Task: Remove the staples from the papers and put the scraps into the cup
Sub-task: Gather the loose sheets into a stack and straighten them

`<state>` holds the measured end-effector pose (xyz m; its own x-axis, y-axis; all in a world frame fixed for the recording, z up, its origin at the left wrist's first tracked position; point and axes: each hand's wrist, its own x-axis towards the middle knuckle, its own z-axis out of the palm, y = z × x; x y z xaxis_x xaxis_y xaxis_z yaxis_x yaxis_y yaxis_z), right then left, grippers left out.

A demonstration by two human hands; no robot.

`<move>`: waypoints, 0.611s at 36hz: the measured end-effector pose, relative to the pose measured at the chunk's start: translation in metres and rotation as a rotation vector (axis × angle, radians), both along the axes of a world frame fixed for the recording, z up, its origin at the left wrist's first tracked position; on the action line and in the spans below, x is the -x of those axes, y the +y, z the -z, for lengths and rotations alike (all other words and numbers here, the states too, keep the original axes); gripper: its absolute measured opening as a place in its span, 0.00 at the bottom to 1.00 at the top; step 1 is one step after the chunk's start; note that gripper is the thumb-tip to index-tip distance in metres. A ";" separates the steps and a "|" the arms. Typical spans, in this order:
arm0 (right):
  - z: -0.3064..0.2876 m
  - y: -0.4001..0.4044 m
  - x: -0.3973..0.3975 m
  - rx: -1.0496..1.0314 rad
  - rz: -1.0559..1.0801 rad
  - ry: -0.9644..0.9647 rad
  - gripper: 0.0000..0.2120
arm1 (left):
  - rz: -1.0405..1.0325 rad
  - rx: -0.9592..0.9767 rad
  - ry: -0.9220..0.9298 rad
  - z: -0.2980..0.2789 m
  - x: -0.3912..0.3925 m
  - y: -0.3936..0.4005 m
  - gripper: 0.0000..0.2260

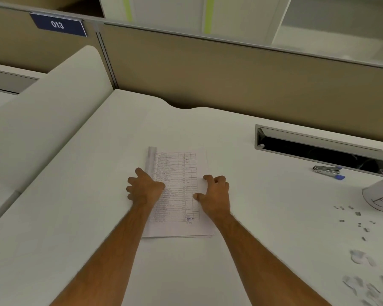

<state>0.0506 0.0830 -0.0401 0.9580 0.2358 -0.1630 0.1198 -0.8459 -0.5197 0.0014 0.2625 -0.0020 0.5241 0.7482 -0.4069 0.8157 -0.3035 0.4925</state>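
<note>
step: looks like squaring up or pinning the stack before the next staple pull; my read, not certain. No tool in either hand.
papers: white printed sheets with a ruled table (179, 173), flat on the white desk (97, 217), centre of view. Left long edge curls up into a narrow lifted strip at the far left corner. Can't make out any staple on it from here.
left hand: left hand (145, 188) sits on the left edge of the sheets, knuckles up, fingers curled loosely, thumb lying across the print. Pressing or resting on paper, not gripping anything visible.
right hand: right hand (215, 193) on the right edge, fingers bent in a claw with tips on or just above the sheet, thumb tip on the paper. Half open, nothing held.
hands: apart, one per long edge, stack between them.
how to do it well: keep the left hand down as the anchor, flatten the curled edge, find the staple, then fetch the tool with the right. Pull straight so the corner doesn't tear.
tool: small metal staple remover with blue end (328, 172), far right, well apart from both hands, just near of the open grey cable tray (318, 142).
cup: white paper cup with pink rim (380, 197), right edge of view, partly cut off.
scraps: pulled metal staples (352, 217) and torn white paper bits (360, 261) loose on the desk near of the cup. Judging by that, the cleanup is not yet done.
risk: sweeping tiny staples off the desk edge.
</note>
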 end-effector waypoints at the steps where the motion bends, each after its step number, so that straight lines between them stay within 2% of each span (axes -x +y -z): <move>1: 0.000 0.000 0.000 0.006 0.001 -0.001 0.33 | -0.015 0.032 -0.015 -0.001 0.000 0.001 0.37; 4: 0.001 0.001 -0.001 0.019 0.008 -0.003 0.34 | -0.044 0.120 -0.091 -0.003 0.000 0.004 0.36; 8: 0.001 0.001 -0.002 0.008 0.006 0.011 0.35 | -0.066 0.103 -0.102 -0.005 0.002 0.006 0.28; 12: 0.000 -0.004 -0.004 -0.036 0.037 0.044 0.39 | 0.015 0.238 -0.309 -0.003 0.006 0.008 0.07; 13: 0.000 -0.005 -0.005 -0.062 0.052 0.063 0.41 | 0.035 0.258 -0.360 -0.005 0.008 0.008 0.05; 18: -0.007 -0.027 -0.012 -0.214 0.133 0.085 0.50 | 0.151 0.369 -0.516 -0.017 0.006 -0.004 0.08; 22: -0.019 -0.058 -0.022 -0.470 0.235 0.161 0.57 | 0.197 0.449 -0.601 -0.025 0.002 -0.022 0.09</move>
